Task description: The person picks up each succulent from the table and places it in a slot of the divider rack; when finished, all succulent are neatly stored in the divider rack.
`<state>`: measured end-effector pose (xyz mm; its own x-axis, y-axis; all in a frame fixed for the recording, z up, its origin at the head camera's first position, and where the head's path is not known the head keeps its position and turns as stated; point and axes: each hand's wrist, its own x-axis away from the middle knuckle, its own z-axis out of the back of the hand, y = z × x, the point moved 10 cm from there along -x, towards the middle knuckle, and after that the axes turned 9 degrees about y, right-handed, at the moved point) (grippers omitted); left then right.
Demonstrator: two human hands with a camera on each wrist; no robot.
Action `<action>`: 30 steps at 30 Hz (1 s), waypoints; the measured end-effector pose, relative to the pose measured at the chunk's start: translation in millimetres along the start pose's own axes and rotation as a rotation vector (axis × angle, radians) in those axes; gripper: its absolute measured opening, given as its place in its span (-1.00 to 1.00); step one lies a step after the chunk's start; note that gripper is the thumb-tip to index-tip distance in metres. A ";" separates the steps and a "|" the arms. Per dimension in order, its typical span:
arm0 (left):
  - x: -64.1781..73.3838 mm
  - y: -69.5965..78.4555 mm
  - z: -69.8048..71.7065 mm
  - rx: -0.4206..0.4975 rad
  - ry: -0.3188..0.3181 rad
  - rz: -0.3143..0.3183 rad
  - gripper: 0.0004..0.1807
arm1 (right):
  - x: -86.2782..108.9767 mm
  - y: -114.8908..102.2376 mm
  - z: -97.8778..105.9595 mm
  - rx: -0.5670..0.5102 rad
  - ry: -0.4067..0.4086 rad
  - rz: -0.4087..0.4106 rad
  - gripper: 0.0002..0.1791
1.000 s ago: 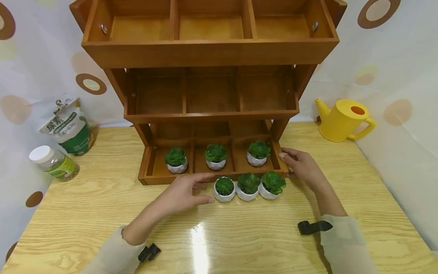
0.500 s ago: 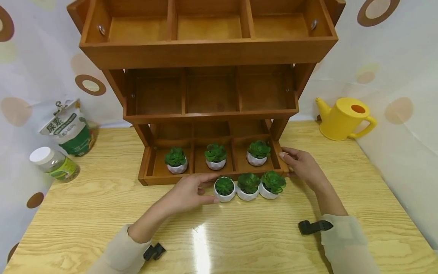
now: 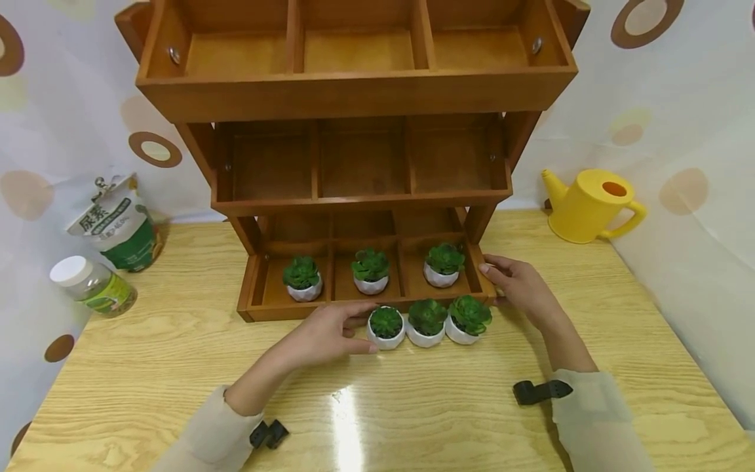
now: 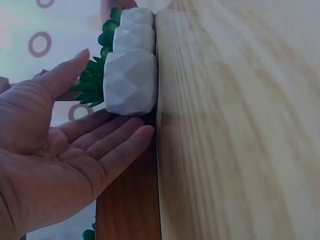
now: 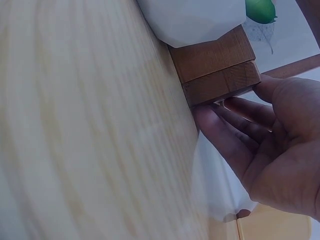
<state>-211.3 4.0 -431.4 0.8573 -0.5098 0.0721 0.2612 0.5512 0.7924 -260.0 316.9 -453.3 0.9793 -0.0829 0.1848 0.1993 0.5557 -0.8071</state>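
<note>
My left hand (image 3: 326,333) lies beside the left end of a row of potted succulents, thumb and fingers spread apart. In the left wrist view its fingertips reach right to the base of the nearest white faceted pot (image 4: 131,82), with the thumb by the green leaves. This leftmost succulent (image 3: 386,326) stands close against a middle succulent (image 3: 426,322) and a right one (image 3: 468,319), in front of the wooden shelf (image 3: 366,95). My right hand (image 3: 522,286) touches the right end of the shelf's bottom tier (image 5: 220,82), its fingers against the outer side and thumb at the top edge.
One succulent stands in each bottom-tier compartment: left (image 3: 303,278), middle (image 3: 370,270) and right (image 3: 442,265). A yellow watering can (image 3: 584,206) stands at the back right. A clipped bag (image 3: 126,226) and a white-capped jar (image 3: 97,286) are at the left of the wooden table (image 3: 448,413).
My left hand has moved slightly right, closer to the leftmost succulent. The right hand stays at the shelf's end, and the succulents keep their places.
</note>
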 end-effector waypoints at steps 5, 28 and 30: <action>-5.1 6.7 -3.2 -0.108 -0.004 -0.064 -0.21 | 0.0 0.6 -0.1 -0.004 -0.001 -0.002 -0.22; 0.7 16.9 -19.4 -0.119 -0.039 -0.090 -0.30 | 0.6 -0.7 -0.4 -0.014 -0.005 0.000 -0.21; 1.2 16.7 -16.5 -0.117 -0.020 -0.086 -0.31 | 0.4 -0.3 -0.8 -0.016 -0.005 0.002 -0.21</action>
<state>-198.6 23.5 -428.0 0.8208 -0.5709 0.0200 0.3843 0.5778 0.7200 -259.7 316.0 -453.4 0.9794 -0.0776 0.1864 0.1983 0.5428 -0.8161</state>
